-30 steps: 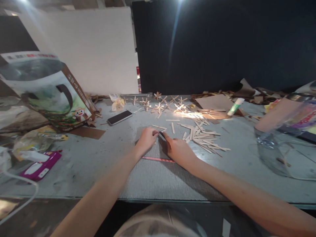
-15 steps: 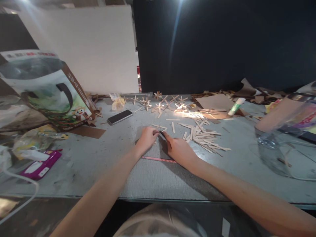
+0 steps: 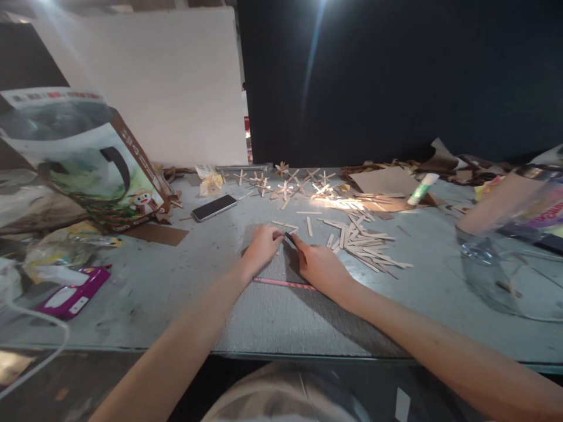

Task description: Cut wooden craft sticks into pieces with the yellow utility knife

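Observation:
My right hand (image 3: 323, 266) is closed on a small dark slim tool (image 3: 289, 238), with the index finger stretched along it; its exact kind does not show. Close beside it, my left hand (image 3: 263, 245) is pinched, fingertips near the tool's tip, and whatever it holds is too small to make out. Just beyond the hands lie loose wooden craft sticks (image 3: 285, 225). A bigger heap of craft sticks (image 3: 365, 246) spreads to the right of my right hand. On my side of both hands a thin pink patterned strip (image 3: 281, 283) lies across the table, its right end reaching my right hand.
Star-shaped stick pieces (image 3: 285, 191) stand at the back. A phone (image 3: 214, 208) and a large printed bag (image 3: 105, 170) are to the left, with a purple pack (image 3: 74, 293) nearer. A glue stick (image 3: 423, 189), cardboard (image 3: 382, 183) and a clear plastic container (image 3: 488, 275) are to the right.
Almost nothing differs. Both hands stay in place, and the dark tool's tip has shifted very slightly. The sticks and other things lie as before.

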Motion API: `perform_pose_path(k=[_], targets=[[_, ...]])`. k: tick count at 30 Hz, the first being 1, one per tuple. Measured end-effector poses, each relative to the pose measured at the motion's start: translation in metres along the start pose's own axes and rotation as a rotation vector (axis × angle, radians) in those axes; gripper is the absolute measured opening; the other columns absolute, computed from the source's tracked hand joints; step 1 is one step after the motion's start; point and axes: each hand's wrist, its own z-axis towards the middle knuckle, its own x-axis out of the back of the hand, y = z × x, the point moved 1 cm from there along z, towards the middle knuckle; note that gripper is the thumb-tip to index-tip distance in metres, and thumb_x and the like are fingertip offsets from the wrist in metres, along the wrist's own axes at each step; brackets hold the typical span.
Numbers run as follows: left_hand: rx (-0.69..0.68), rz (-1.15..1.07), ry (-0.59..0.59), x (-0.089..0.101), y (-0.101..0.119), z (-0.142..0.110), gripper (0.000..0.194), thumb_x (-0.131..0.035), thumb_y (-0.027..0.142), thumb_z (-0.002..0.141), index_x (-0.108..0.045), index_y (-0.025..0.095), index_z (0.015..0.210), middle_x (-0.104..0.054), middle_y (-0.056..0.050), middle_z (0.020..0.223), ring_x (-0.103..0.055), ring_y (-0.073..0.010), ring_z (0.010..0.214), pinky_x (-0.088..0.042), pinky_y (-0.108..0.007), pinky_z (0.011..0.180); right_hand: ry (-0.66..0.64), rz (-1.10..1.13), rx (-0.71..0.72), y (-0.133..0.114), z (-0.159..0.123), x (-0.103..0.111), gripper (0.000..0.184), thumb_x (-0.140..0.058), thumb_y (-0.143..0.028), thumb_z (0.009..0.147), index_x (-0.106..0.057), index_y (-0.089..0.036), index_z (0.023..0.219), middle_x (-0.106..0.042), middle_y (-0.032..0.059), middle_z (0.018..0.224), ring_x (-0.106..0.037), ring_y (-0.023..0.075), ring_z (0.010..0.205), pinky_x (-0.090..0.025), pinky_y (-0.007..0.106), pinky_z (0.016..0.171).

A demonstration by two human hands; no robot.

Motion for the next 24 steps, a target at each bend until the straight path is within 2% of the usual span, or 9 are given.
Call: perform_pose_path(k=[7, 16, 24], targets=[[-0.032, 0.015, -0.002, -0.0016, -0.0023, 0.0010, 0.016, -0.063, 0.014, 0.082, -0.076, 0.016, 0.072, -0.073, -0.004, 0.072, -0.062, -0.0163, 0.070, -0.043, -0.026, 0.067, -0.008, -0.026, 0.018, -0.0010, 0.0043, 0.0003, 0.059, -0.034, -0.017, 0.097, -0.034, -0.014, 0.156, -0.076, 0.0166, 0.093, -0.072, 0.0295, 0.086, -0.049, 0.035, 0.072], [-0.019, 0.005, -0.018, -0.0024, -0.0012, 0.0009, 0.018, -0.061, 0.015, 0.081, -0.075, 0.016, 0.070, -0.071, -0.003, 0.066, -0.062, -0.0168, 0.068, -0.042, -0.025, 0.063, 0.001, 0.007, 0.001, -0.0025, 0.0013, 0.0008, 0.059, -0.032, -0.016, 0.098, -0.031, -0.012, 0.157, -0.076, 0.0172, 0.094, -0.072, 0.0289, 0.086, -0.050, 0.036, 0.076], [-0.004, 0.015, -0.021, -0.0033, -0.0024, 0.0015, 0.017, -0.063, 0.015, 0.083, -0.076, 0.015, 0.072, -0.073, -0.004, 0.071, -0.063, -0.0168, 0.068, -0.040, -0.025, 0.064, 0.009, -0.012, 0.009, -0.0023, 0.0018, -0.0005, 0.059, -0.032, -0.017, 0.099, -0.031, -0.012, 0.157, -0.076, 0.0171, 0.095, -0.072, 0.0291, 0.087, -0.049, 0.036, 0.076]])
